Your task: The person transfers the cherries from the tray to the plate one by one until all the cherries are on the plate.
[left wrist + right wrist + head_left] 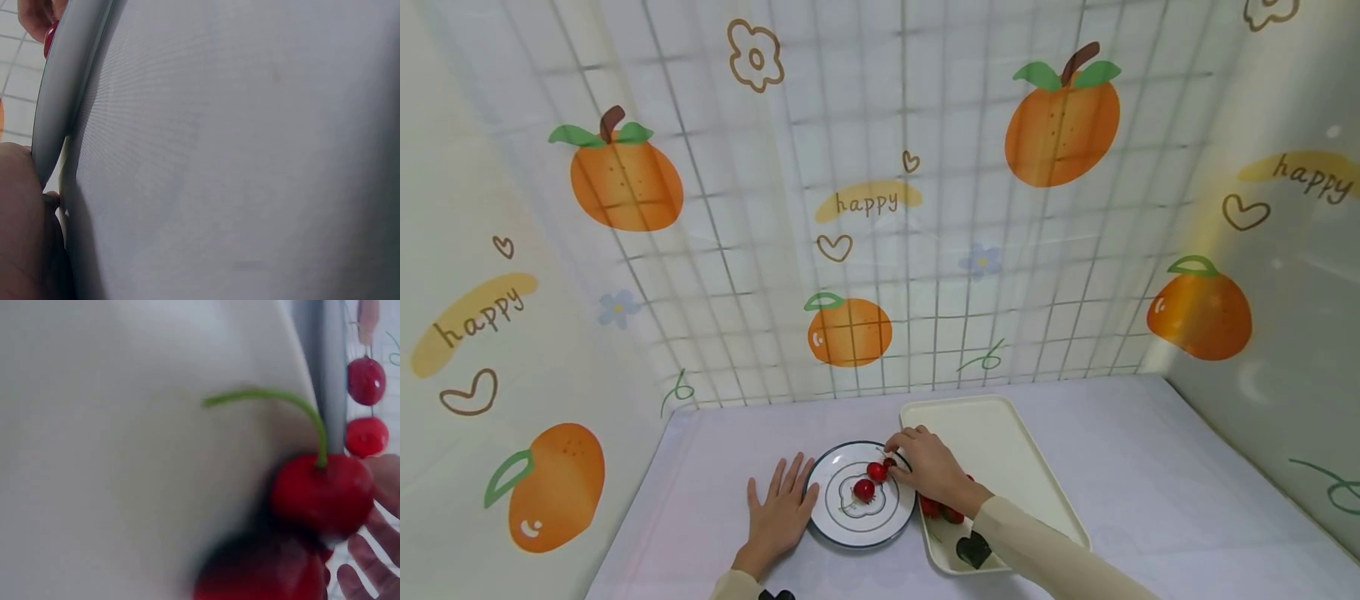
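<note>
Here, two hands (928, 463), several cherries (864, 490), one plate (835, 525)

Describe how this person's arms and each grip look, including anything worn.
The left grip and right grip are ungloved, five-fingered human hands. The left sleeve and right sleeve are plain beige, long, and end around the wrists, with no markings visible. Small dark shapes, left and right, show near the cuffs, possibly the wrist cameras. I see no cables.

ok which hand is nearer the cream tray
Right: the right hand is over the left edge of the cream tray; the left hand is at the left side of the dark-rimmed plate.
</note>
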{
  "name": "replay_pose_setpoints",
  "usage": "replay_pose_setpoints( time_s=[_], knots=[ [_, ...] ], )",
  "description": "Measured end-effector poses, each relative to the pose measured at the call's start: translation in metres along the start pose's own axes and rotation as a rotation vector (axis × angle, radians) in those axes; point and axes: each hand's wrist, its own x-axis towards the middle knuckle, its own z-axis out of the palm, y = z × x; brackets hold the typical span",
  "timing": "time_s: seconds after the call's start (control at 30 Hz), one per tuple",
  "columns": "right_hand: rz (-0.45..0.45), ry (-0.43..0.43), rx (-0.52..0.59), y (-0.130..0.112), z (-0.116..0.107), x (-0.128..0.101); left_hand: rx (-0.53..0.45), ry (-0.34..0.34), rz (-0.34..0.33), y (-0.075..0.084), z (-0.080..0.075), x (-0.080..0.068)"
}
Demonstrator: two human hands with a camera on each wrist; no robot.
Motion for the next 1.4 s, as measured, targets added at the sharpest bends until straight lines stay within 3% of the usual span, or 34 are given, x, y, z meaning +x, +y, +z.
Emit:
replay_pose_setpoints(
  time_s=[0.27, 0.6, 1.0, 1.4],
  knots=[
    [0.041, 0.085, 0.012, 0.016, -0.017, -0.003, -0.005, -0.006, 0.000, 0.000, 0.003, 0.001],
    [0.096, 0.026, -0.087, 0.028, -0.026, -0.009, -0.013, 0.017, 0.009, -0.002, -0.002, 0.002],
    [0.146, -0.021, 0.005, 0.035, -0.017, -0.015, -0.030, -0.007, 0.013, 0.005, -0.007, -0.004],
    [0.155, 0.073, 0.050, 0.029, -0.013, -0.011, -0.028, -0.008, 0.012, 0.007, -0.011, -0.005]
  ],
)
